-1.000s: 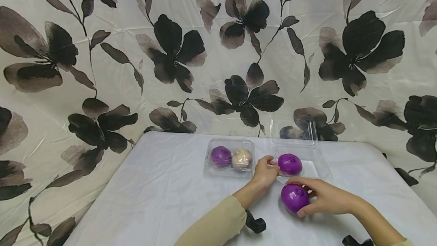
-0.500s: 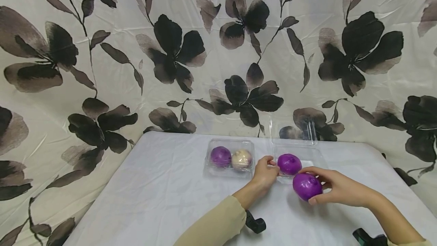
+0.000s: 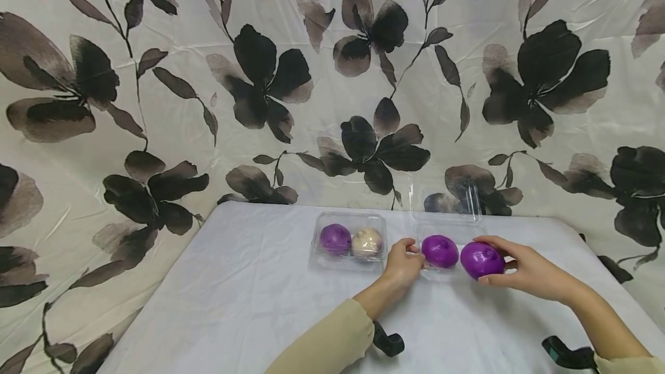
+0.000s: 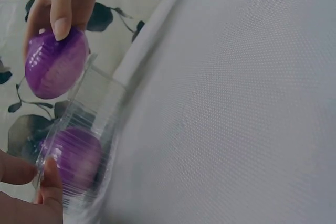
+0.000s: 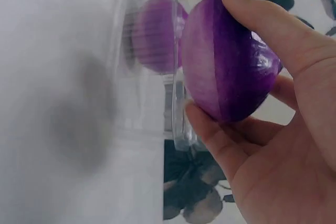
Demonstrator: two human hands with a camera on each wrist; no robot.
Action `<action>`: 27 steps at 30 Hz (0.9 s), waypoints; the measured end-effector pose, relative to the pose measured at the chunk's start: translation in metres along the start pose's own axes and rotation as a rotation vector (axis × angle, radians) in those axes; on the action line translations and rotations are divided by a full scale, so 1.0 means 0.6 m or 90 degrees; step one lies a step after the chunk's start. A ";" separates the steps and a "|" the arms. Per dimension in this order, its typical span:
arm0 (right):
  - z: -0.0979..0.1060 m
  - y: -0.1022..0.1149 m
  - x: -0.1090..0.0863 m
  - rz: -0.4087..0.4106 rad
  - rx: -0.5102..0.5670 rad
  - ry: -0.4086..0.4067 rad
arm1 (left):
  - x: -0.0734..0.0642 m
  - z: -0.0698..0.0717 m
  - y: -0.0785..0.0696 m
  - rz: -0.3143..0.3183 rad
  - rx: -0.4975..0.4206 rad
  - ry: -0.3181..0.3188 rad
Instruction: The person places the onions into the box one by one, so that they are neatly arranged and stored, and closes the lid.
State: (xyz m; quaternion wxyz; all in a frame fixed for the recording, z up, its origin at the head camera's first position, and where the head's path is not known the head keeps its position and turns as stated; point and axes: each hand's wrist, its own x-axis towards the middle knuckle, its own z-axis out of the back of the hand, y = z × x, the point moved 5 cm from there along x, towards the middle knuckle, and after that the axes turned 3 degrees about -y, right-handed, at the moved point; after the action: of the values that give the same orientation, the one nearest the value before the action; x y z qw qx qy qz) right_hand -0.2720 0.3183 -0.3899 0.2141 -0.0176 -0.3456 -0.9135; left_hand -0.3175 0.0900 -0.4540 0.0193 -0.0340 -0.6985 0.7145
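Observation:
My right hand grips a shiny purple onion between thumb and fingers, holding it above the right part of an open clear plastic box. In the right wrist view this onion is tilted, beside the box's rim. A second purple onion lies in the left part of that box, seen through its ribbed wall in the left wrist view. My left hand pinches the box's left front rim with thumb and finger. The box's clear lid stands raised at the back.
To the left stands a closed clear box with a purple onion and a cream-coloured one. White cloth covers the table; a floral curtain hangs behind its far edge.
My right hand has carried the onion from in front of the box to the right and away from me, over the box's right side. The left hand has stayed at the rim.

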 end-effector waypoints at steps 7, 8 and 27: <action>0.009 -0.020 0.006 -0.010 -0.032 -0.052 | 0.000 -0.003 0.003 0.001 -0.001 -0.001; 0.010 -0.021 0.009 -0.008 -0.042 -0.059 | 0.000 -0.003 0.003 0.002 -0.003 -0.001; -0.019 -0.033 0.051 -0.033 -0.111 -0.075 | -0.001 -0.002 0.002 0.000 -0.010 -0.001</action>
State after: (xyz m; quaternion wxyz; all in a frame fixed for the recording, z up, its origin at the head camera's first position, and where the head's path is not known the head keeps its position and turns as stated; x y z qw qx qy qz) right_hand -0.3063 0.3129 -0.4055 0.1674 -0.0810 -0.2775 -0.9426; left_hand -0.3169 0.0911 -0.4552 0.0182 -0.0335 -0.7043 0.7088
